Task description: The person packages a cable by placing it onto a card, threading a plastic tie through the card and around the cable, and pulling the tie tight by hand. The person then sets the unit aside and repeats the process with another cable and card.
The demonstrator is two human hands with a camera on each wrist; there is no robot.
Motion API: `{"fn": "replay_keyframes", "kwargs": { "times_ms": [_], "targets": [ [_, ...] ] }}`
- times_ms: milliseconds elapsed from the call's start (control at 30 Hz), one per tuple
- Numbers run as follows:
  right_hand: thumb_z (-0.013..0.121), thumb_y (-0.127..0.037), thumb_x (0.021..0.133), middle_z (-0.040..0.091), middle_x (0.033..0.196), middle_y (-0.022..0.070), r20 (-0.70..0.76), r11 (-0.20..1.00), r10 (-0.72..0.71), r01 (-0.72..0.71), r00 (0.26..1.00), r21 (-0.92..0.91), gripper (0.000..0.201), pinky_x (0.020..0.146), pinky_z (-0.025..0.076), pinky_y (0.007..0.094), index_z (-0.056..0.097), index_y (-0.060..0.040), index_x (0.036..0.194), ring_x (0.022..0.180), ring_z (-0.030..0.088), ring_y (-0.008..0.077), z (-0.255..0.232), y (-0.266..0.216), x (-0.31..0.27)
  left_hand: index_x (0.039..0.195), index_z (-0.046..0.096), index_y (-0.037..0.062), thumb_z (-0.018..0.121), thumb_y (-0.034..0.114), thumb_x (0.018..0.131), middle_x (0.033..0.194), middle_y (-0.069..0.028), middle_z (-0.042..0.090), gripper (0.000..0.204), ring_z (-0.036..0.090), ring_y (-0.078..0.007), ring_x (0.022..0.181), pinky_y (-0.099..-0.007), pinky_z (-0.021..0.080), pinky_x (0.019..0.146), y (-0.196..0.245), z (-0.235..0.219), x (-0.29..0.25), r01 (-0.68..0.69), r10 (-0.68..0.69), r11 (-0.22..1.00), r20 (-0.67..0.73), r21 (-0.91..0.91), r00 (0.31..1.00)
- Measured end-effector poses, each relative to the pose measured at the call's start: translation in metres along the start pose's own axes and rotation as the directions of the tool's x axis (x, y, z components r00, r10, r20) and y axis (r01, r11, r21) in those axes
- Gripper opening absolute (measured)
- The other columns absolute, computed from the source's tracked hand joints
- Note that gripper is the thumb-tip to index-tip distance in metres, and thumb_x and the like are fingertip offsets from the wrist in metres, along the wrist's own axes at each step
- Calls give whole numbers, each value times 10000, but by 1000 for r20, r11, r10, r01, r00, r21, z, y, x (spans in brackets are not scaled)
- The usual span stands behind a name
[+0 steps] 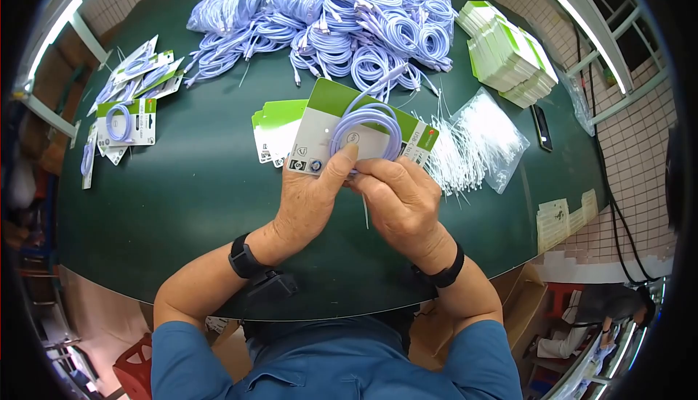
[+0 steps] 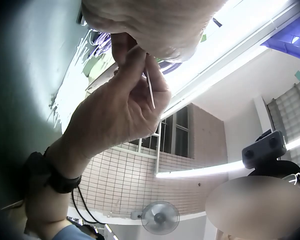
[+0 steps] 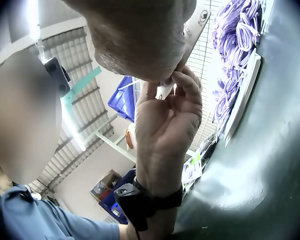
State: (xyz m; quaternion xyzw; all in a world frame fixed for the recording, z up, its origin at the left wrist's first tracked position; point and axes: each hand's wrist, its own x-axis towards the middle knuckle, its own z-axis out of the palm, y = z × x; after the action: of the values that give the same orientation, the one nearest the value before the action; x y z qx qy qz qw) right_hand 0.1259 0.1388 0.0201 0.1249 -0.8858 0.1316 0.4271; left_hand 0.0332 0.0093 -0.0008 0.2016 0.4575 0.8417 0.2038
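The left hand (image 1: 309, 195) holds a green-and-white card (image 1: 318, 122), its thumb pressing a coiled lilac cable (image 1: 366, 118) against the card's front. At the coil's lower edge the right hand (image 1: 401, 198) pinches a thin white tie (image 1: 366, 212), whose end hangs below the fingers. In the left wrist view the tie (image 2: 150, 90) sticks out from the fingertips of the right hand (image 2: 115, 112). The right wrist view shows the left hand (image 3: 166, 125) under the card (image 3: 195, 30); the cable's lower part is covered by fingers.
Behind the hands lies a big heap of lilac cables (image 1: 349, 18). Green-and-white cards (image 1: 273, 127) lie behind the left hand, with card stacks (image 1: 509, 55) at back right. White ties (image 1: 472, 146) and a phone (image 1: 542, 127) lie right; carded cables (image 1: 131, 120) lie left.
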Motion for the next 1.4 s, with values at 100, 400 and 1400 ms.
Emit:
{"fn": "replay_keyframes", "kwargs": {
  "times_ms": [100,400,1400],
  "targets": [
    [829,42,704,728,979,91,16,1000,-4,4,1000,12,261,574,544,342,697,-27,920,701,676,231,-1,3,0,1205,672,2,695,117,1007,1046,-48,714,230,680,-111,876,-271,559,739,3,-4,0,54,-56,998,56,35,997],
    [842,67,721,714,979,123,-39,994,88,-85,995,71,255,595,594,333,705,-8,922,728,719,239,5,3,-8,1177,705,-6,700,96,983,1035,-52,734,219,685,-95,904,-271,565,751,9,-3,2,52,-67,981,71,189,995],
    [828,104,734,671,981,116,-169,976,-31,66,985,208,259,595,564,324,699,12,939,698,681,224,7,-6,-15,1417,471,-25,553,96,1072,1295,-173,630,374,710,-268,1096,-417,645,886,10,-6,8,117,-121,992,124,40,985]
  ]
}}
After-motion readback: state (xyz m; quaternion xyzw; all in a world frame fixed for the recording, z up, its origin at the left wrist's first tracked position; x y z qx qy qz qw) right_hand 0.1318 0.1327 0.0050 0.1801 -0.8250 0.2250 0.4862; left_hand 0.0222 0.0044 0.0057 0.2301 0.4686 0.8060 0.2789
